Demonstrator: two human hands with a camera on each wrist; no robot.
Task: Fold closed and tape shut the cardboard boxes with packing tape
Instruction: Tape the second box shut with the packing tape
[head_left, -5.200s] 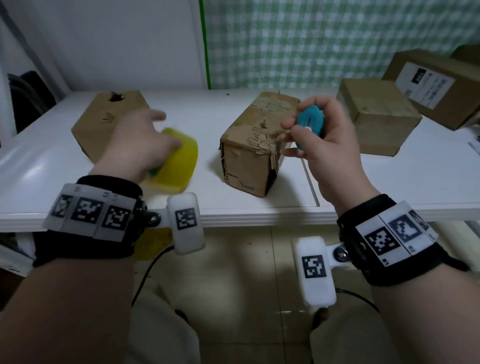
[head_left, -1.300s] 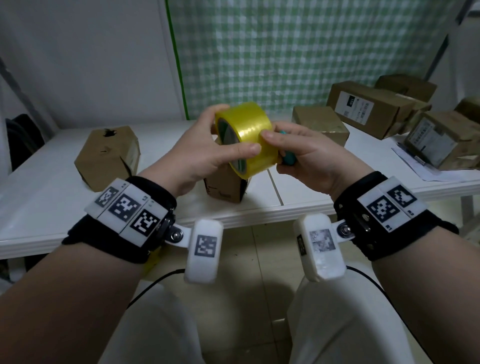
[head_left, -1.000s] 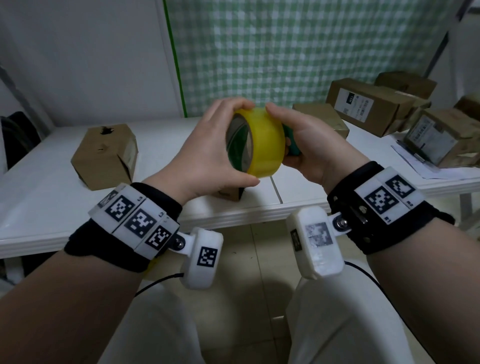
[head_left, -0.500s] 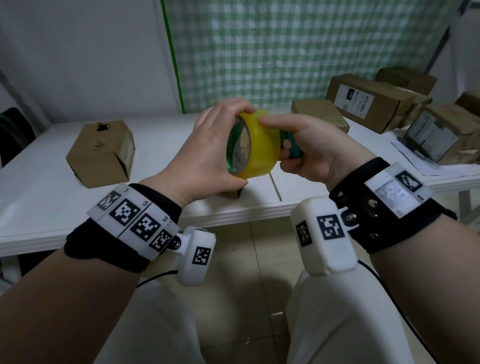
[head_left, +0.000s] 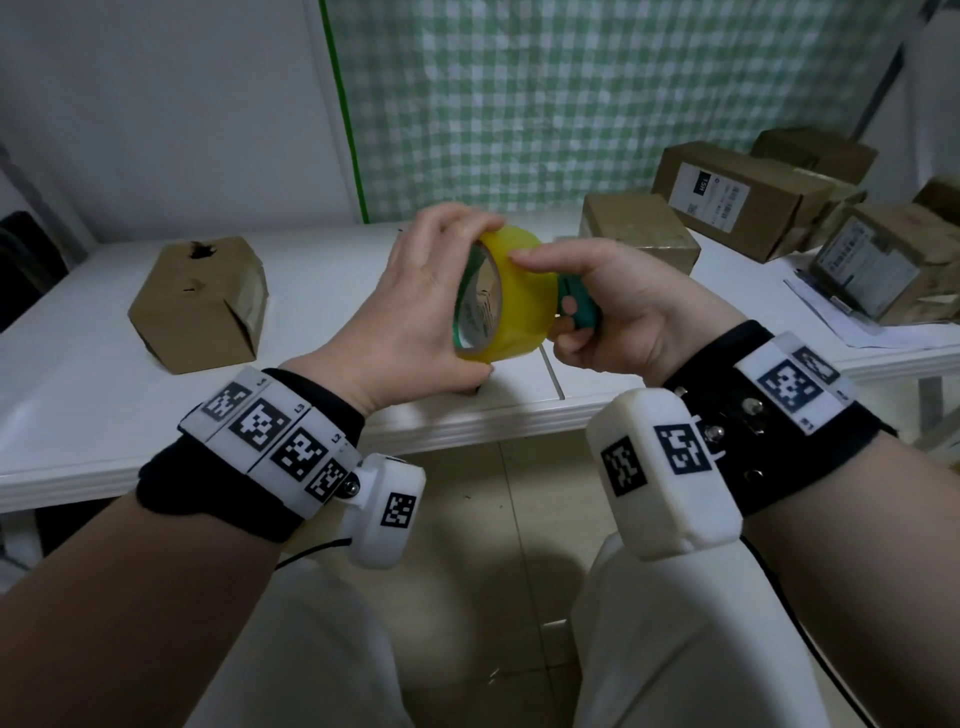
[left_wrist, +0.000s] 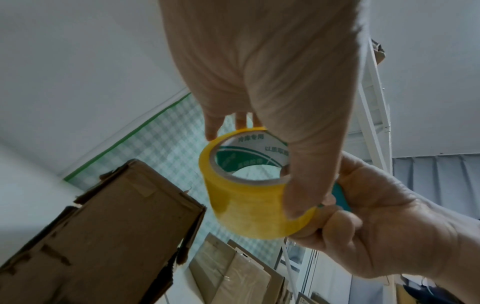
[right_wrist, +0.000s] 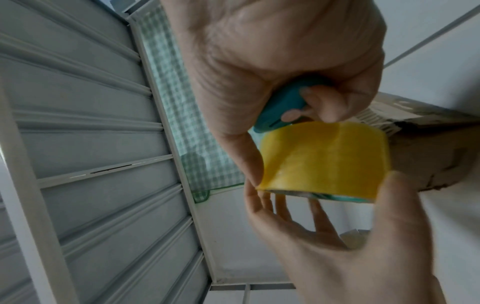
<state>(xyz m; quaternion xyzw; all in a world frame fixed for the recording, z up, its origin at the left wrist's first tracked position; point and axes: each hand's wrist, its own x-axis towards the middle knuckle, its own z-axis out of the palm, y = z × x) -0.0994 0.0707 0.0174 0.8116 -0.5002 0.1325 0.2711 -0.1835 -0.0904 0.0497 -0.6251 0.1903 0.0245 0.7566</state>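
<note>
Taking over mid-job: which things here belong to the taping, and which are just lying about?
In the job: yellow tape roll held by left hand; teal cutter in right hand; worn box; cardboard boxes.

Lying about: papers.

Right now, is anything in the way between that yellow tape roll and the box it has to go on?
Nothing visible. The left hand holds the tape roll in the air; the right hand, also gripping a teal cutter, fingers its outer face. The worn box sits just below, with only open air between.
</note>
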